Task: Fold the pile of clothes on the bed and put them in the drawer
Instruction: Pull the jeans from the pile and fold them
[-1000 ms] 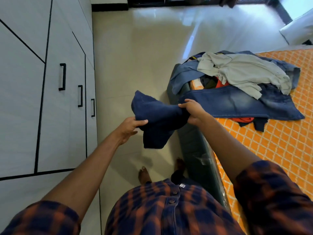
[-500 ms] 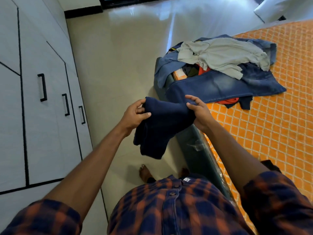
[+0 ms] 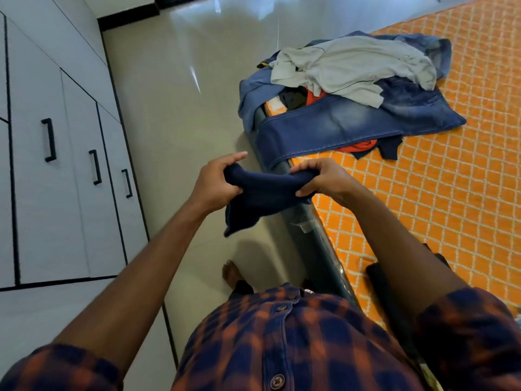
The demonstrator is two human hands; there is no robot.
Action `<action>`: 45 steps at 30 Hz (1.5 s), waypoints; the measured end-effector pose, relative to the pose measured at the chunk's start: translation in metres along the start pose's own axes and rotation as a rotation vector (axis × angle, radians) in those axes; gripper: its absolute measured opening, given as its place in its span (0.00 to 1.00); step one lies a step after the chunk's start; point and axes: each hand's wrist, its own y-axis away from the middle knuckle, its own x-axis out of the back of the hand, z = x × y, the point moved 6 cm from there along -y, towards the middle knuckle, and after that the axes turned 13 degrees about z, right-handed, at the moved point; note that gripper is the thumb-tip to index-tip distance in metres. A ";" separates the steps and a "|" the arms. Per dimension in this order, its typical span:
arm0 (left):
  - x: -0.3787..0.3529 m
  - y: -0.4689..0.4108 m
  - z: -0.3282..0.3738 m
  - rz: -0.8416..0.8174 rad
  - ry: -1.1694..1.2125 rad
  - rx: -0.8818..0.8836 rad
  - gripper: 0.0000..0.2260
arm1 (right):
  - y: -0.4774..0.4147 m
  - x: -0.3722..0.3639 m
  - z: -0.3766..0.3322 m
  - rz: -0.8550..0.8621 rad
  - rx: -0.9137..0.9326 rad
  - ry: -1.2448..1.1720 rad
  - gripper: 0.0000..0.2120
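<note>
Room: glossy cream tiled floor [image 3: 183,94] runs down the middle of the view. White panelled wardrobe front [image 3: 42,207] with black bar handles [image 3: 49,139] stands along the left side. Bed with an orange, white-latticed cover [image 3: 451,207] occupies the right side, its dark padded edge facing the floor. Pile of unfolded clothes [image 3: 338,114] lies at the far corner of the bed: a crumpled pale grey shirt [image 3: 352,66] on top, faded blue denim jeans [image 3: 338,128] spread beneath it, a lighter blue piece draping over the bed edge, and bits of red-orange and dark cloth showing between the layers. A dark item [image 3: 377,280] lies on the bed near the person, mostly hidden behind the right forearm; cannot tell what it is. The person wears a navy-and-orange plaid shirt [image 3: 282,348]; one bare foot [image 3: 231,273] is on the floor beside the bed. Hands: both arms are extended forward over the bed edge. The left hand [image 3: 214,182] grasps one end of a dark navy cloth garment [image 3: 259,198], fingers curled round it, index finger pointing out. The right hand [image 3: 324,179] pinches the opposite end between thumb and curled fingers. The garment is in the air between the hands, bunched at the top, its loose part hanging down over the floor, nearer than the pile and apart from it.
</note>
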 end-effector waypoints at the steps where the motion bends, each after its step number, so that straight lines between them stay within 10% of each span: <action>1: -0.006 0.004 0.010 0.021 -0.020 -0.022 0.31 | 0.001 0.007 0.004 0.009 0.010 0.025 0.25; 7: -0.024 0.021 0.054 0.200 0.239 0.041 0.21 | 0.014 0.070 0.003 0.136 0.133 -0.431 0.27; 14: -0.040 0.020 0.101 0.279 0.333 0.028 0.22 | -0.001 0.101 -0.023 0.228 0.139 -0.255 0.10; 20: -0.032 0.003 0.123 0.321 0.188 -0.058 0.31 | -0.003 0.120 -0.070 -0.172 0.183 -0.113 0.21; 26: -0.048 -0.072 0.184 0.142 -0.219 -0.344 0.16 | -0.032 0.171 -0.125 0.300 0.476 0.710 0.10; 39: -0.076 -0.222 0.382 0.376 -0.401 -0.871 0.13 | -0.059 0.362 -0.233 1.017 0.796 0.718 0.13; 45: -0.167 -0.175 0.317 0.031 -0.155 -0.901 0.08 | -0.026 0.354 -0.112 0.923 0.841 0.780 0.13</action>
